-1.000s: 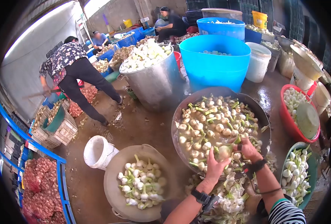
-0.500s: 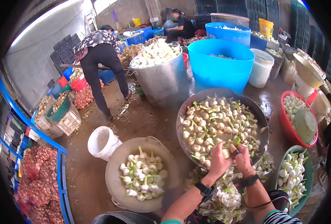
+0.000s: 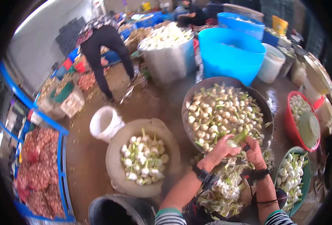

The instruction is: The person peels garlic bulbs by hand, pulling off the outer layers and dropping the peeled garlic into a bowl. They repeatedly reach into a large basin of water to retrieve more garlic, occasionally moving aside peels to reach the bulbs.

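A garlic bulb with a green stem is held over the near edge of a dark round pan. My left hand is closed around the white bulb. On the stem side, my right hand has its fingers closed at the same garlic bulb, peeling or tearing action too blurred to make out. The pan is full of garlic bulbs, brownish and wet. Below my wrists lies a heap of pale peelings.
Peeled garlic bulbs lie in a tan basin at left and a green basin at right. A white bucket, red tub, blue tub and steel pot stand around. One person bends over at back left.
The view has shifted, so most things sit differently in it. The held garlic has turned, with more of its green stem showing between my hands. Both hands stay closed at it.
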Demonstrator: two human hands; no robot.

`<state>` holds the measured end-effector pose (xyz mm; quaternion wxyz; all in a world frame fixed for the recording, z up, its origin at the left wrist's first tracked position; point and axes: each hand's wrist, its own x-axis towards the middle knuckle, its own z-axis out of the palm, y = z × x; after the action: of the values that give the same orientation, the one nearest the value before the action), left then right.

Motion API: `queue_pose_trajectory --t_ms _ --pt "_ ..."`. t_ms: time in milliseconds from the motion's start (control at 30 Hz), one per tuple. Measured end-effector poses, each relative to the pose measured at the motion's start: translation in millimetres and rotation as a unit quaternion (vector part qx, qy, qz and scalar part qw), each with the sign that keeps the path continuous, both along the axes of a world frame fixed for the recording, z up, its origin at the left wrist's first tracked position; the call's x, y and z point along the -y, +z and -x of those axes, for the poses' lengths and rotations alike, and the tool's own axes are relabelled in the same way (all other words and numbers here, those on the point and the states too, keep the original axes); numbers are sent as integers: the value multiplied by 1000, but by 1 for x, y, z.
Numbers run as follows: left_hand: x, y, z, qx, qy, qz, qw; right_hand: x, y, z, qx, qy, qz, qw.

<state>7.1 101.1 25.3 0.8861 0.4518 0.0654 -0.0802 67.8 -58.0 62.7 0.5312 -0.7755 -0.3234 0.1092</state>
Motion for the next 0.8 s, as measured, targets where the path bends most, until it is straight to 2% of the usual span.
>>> queue_pose_trajectory --t_ms 33,67,133,167,200,233,333,367,400,433,467,500,533,567,600,667,700,733,767,800 --pt "0 -8 -3 42 -4 17 999 1 -7 -4 2 -15 -1 1000" --pt "0 -5 0 36 10 -19 999 -1 -16 -5 2 -29 -2 1000" --pt "8 -4 -3 79 94 -166 978 -11 1 4 -134 -60 -39 988" --pt "12 -8 -5 160 214 -344 900 -10 -8 1 -189 -55 -82 977" --pt "14 -14 -7 229 316 -504 771 -6 -12 -1 -275 -59 -128 951" --pt "13 -10 -6 218 304 -473 797 0 -14 -4 -259 -12 -127 958" --pt "14 -9 -8 289 274 -530 749 15 -43 -13 -56 -8 33 998" --pt "15 -5 -3 270 225 -534 769 22 -50 -15 140 -52 111 983" --pt "13 1 2 248 195 -510 801 30 -57 -21 200 -53 150 967" --pt "14 -12 -5 283 238 -517 772 38 -63 -28 259 -57 186 946" --pt "14 -25 -10 318 278 -525 739 43 -62 -32 195 -40 181 963" --pt "7 -7 1 212 173 -329 904 47 -61 -37 130 -28 177 975" --pt "1 12 9 98 56 -97 989 53 -65 -43 166 -7 158 973" --pt "4 13 10 65 85 26 994 58 -68 -48 201 14 140 969" --pt "5 15 13 60 83 68 992 60 -75 -53 148 22 90 985" --pt "9 2 5 28 6 185 982 57 -80 -52 43 21 -13 999" --pt "11 -5 3 12 -23 225 974 56 -83 -46 -308 54 -259 914" --pt "9 -1 5 5 -34 232 972 61 -96 -48 -266 -29 -197 943" --pt "5 13 13 20 -54 277 959 78 -140 -55 -75 -50 -86 992" --pt "2 25 23 21 -30 272 962 81 -148 -54 4 -56 -23 998"
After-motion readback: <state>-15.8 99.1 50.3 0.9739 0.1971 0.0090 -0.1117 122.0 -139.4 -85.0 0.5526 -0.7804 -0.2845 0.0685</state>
